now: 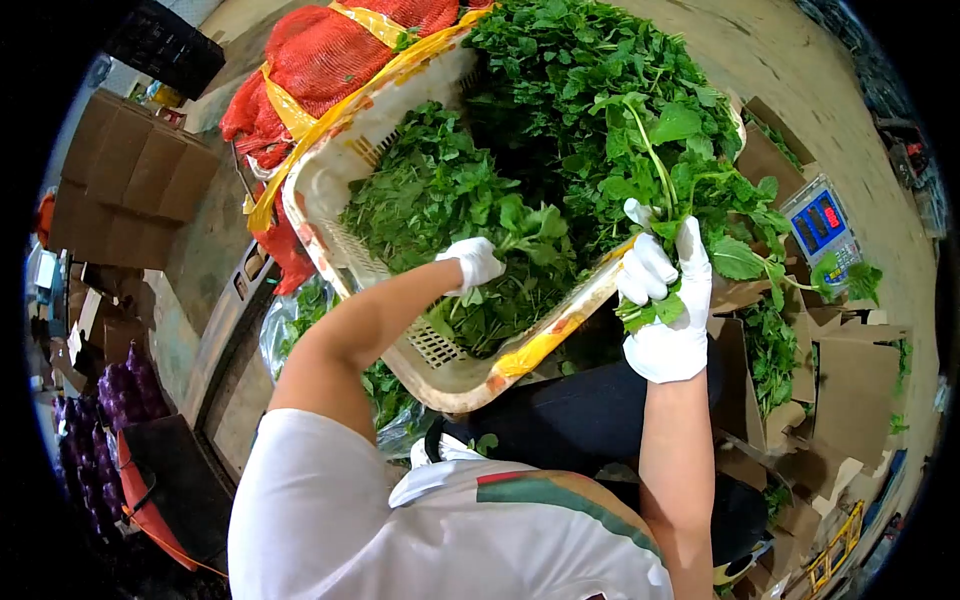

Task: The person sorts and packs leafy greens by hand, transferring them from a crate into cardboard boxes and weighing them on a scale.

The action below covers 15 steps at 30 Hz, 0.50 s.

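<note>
A white plastic basket (322, 178) stands in front of me, its rim partly wrapped in yellow tape. Loose leafy green herbs (425, 190), mint-like in look, fill its left part, and a taller heap (590, 90) rises on the right. Inside the basket, my left hand (475, 265), in a white glove, is closed around herb sprigs (535, 235). My right hand (668, 300), gloved too, is palm up by the near right rim. Its curled fingers hold a bunch of herb stems (655, 165), with leafy tops spreading up and to the right.
A scale with a blue display panel (825, 225) stands at the right. Below it are open cardboard boxes (860, 385) with greens. Red mesh sacks (330, 60) lie behind the basket. Stacked cartons (135, 160) and purple mesh sacks (130, 390) are at the left.
</note>
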Each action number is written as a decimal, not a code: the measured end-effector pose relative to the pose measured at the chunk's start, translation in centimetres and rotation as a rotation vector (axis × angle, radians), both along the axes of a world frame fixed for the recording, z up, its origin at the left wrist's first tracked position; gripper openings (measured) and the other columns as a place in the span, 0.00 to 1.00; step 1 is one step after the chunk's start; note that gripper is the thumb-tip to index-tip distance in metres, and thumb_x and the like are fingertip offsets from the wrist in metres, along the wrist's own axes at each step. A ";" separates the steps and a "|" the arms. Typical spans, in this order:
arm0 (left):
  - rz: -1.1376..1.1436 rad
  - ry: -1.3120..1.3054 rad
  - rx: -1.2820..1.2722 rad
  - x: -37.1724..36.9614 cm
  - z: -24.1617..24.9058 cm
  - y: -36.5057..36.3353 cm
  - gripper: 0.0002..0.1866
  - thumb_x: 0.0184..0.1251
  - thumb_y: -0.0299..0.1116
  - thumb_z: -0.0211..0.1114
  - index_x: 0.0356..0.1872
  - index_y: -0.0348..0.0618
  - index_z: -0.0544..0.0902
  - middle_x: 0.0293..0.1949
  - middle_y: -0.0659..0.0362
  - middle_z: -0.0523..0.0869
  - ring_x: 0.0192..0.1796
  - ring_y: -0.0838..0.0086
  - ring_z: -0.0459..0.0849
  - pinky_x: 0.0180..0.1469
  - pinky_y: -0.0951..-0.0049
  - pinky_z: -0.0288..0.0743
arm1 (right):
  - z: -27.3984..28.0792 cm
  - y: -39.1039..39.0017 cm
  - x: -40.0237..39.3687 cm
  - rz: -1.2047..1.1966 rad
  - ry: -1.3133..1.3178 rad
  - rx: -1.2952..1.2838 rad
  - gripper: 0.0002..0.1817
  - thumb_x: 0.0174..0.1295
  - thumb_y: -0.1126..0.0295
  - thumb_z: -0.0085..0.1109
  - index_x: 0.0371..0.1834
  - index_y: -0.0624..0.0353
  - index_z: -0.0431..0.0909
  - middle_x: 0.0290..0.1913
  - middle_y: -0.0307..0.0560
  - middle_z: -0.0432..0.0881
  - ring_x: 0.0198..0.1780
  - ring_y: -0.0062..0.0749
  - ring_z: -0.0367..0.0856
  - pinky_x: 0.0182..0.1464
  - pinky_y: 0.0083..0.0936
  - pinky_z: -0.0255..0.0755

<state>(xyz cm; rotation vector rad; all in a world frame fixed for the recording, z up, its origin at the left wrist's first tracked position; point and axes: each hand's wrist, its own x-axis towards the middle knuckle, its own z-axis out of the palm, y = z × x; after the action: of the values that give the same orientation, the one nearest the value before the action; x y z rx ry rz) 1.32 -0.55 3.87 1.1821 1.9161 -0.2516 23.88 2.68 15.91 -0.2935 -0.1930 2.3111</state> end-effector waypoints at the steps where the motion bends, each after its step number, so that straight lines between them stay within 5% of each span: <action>1: 0.138 -0.240 0.134 -1.6 -1.5 -0.3 0.16 0.58 0.35 0.57 0.45 0.36 0.75 0.39 0.54 0.81 0.40 0.69 0.79 0.43 0.72 0.72 | 0.0 0.0 -0.1 -0.007 -0.022 0.009 0.26 0.64 0.56 0.43 0.50 0.73 0.64 0.13 0.30 0.57 0.13 0.14 0.54 0.18 0.15 0.53; 2: 0.275 -0.479 0.267 -3.0 -2.9 -0.6 0.16 0.60 0.36 0.56 0.45 0.35 0.73 0.39 0.55 0.81 0.38 0.71 0.79 0.42 0.74 0.72 | 0.0 0.0 -0.2 -0.009 -0.017 0.008 0.26 0.64 0.56 0.43 0.50 0.73 0.64 0.13 0.30 0.57 0.13 0.14 0.54 0.18 0.15 0.53; 4: 0.653 -0.758 0.272 -2.5 4.7 -1.4 0.12 0.60 0.29 0.57 0.44 0.36 0.74 0.38 0.54 0.81 0.39 0.72 0.80 0.43 0.73 0.74 | -0.1 0.0 -0.4 0.016 -0.097 0.047 0.24 0.65 0.58 0.42 0.49 0.72 0.65 0.14 0.29 0.57 0.13 0.13 0.54 0.18 0.14 0.52; 5: 0.855 -1.212 0.328 -3.8 3.2 -1.8 0.11 0.60 0.28 0.56 0.43 0.37 0.73 0.37 0.55 0.81 0.39 0.70 0.80 0.45 0.67 0.74 | -0.1 0.0 -0.6 0.005 -0.217 0.108 0.20 0.65 0.61 0.43 0.47 0.69 0.67 0.14 0.28 0.57 0.14 0.12 0.55 0.19 0.14 0.52; 6: 0.824 -1.382 0.429 -4.3 3.8 -2.2 0.12 0.62 0.32 0.55 0.44 0.38 0.73 0.37 0.55 0.80 0.40 0.67 0.80 0.45 0.61 0.75 | -0.1 -0.2 -0.8 -0.014 -0.350 0.111 0.14 0.63 0.62 0.48 0.40 0.63 0.71 0.14 0.28 0.58 0.15 0.13 0.56 0.19 0.14 0.53; 9: 0.920 -1.422 0.465 -5.4 5.3 -2.9 0.14 0.63 0.34 0.55 0.45 0.35 0.72 0.38 0.53 0.79 0.41 0.63 0.79 0.48 0.59 0.73 | 0.3 -1.1 -2.3 -0.085 -0.760 -0.005 0.06 0.58 0.68 0.53 0.28 0.57 0.71 0.17 0.32 0.66 0.17 0.15 0.60 0.20 0.13 0.57; 12: 1.042 -1.509 0.562 -5.5 5.4 -3.0 0.16 0.63 0.35 0.54 0.46 0.33 0.72 0.40 0.52 0.78 0.43 0.61 0.78 0.49 0.59 0.73 | -1.2 -2.0 -3.4 -0.012 -0.907 -0.028 0.06 0.57 0.71 0.54 0.32 0.62 0.74 0.24 0.40 0.77 0.20 0.20 0.72 0.24 0.15 0.69; 15: 1.088 -1.601 0.537 -3.7 7.6 -3.1 0.16 0.56 0.24 0.51 0.47 0.31 0.71 0.44 0.51 0.77 0.45 0.60 0.77 0.50 0.60 0.72 | -3.2 -2.7 -4.5 -0.036 -0.915 0.083 0.10 0.55 0.69 0.57 0.36 0.64 0.75 0.32 0.43 0.79 0.31 0.24 0.78 0.33 0.18 0.73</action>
<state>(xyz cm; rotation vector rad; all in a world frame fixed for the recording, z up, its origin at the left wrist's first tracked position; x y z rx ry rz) -2.40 -3.62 11.44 0.1499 0.8168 1.4140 19.39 -0.04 12.74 -1.2799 -0.7170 1.9666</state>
